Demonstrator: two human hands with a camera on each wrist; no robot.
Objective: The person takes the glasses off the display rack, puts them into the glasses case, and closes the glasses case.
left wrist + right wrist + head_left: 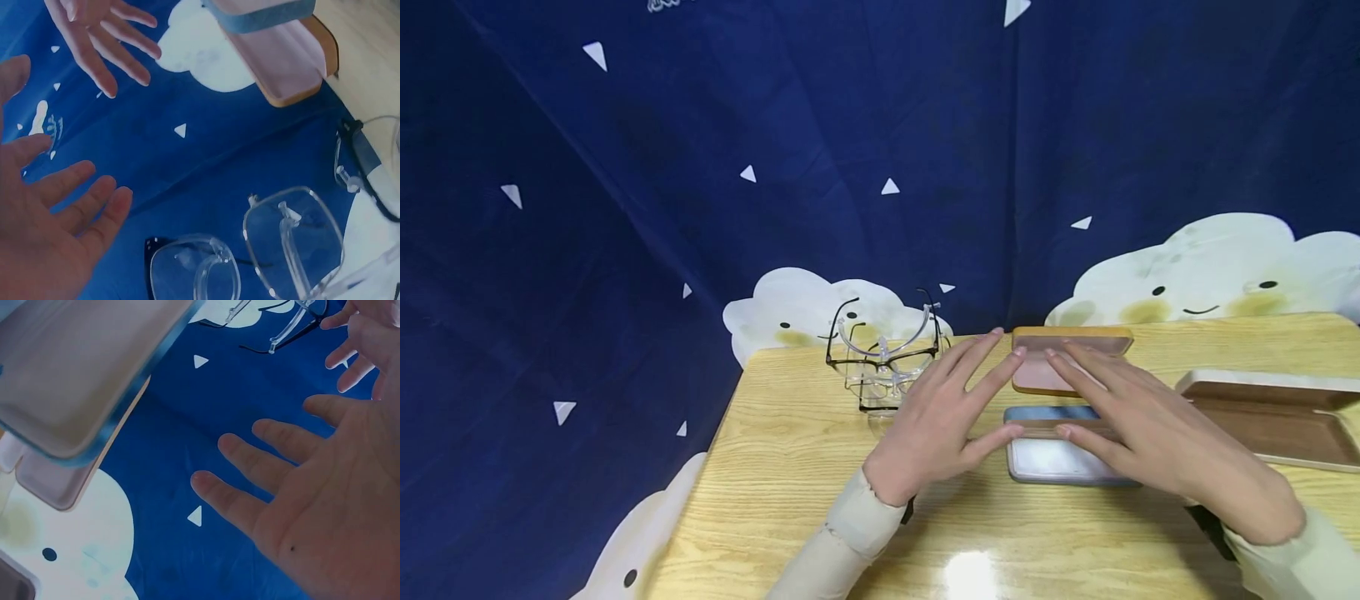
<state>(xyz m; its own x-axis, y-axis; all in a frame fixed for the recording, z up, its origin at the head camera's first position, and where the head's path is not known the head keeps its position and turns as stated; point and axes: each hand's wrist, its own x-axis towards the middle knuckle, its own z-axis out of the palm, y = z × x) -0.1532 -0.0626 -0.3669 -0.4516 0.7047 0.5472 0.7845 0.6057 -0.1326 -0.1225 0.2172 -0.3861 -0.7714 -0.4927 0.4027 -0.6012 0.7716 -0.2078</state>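
Note:
Both hands are held up over the table with fingers spread and nothing in them. The left hand (934,421) is between the eyeglasses (880,364) and the cases; the right hand (1157,421) partly covers the blue glasses case (1060,461) below it. Behind that lies an orange glasses case (1032,372) with pink lining, its lid raised. The blue case also stands open. Several pairs of eyeglasses sit one above another on a clear stand (882,343), partly hidden by the left hand. In the right wrist view, the right palm (319,506) shows extended fingers.
A white glasses case (1277,427) with brown lining lies open at the right of the wooden table (782,475). A dark blue curtain (820,150) with clouds and triangles hangs behind and to the left of the table.

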